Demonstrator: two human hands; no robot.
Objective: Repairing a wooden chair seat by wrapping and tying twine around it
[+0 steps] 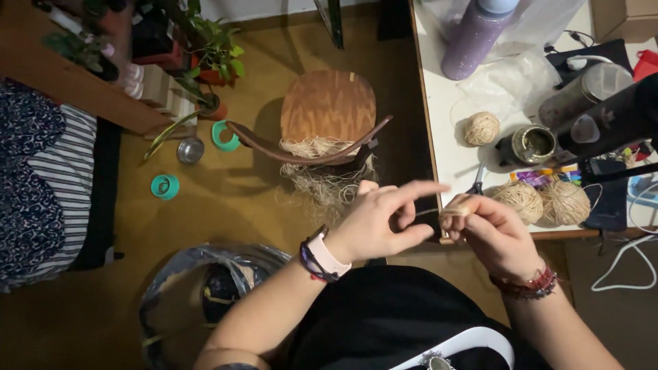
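Twine (419, 213) pinched in right hand (492, 233), left hand (378, 220) apparently gripping it too, at table edge (430, 164).

Home craft corner: patterned bedding (41, 185) at left, potted plants (216, 58) upper left, wooden chair (327, 109) centre, white table (445, 147) at right with twine balls (541, 202), scissors (476, 185).

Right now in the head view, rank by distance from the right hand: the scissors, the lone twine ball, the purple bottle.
From the right hand:
1. Scissors, just above it at the table edge.
2. Lone twine ball, farther up on the white table.
3. Purple bottle, farthest, at the table's top end.
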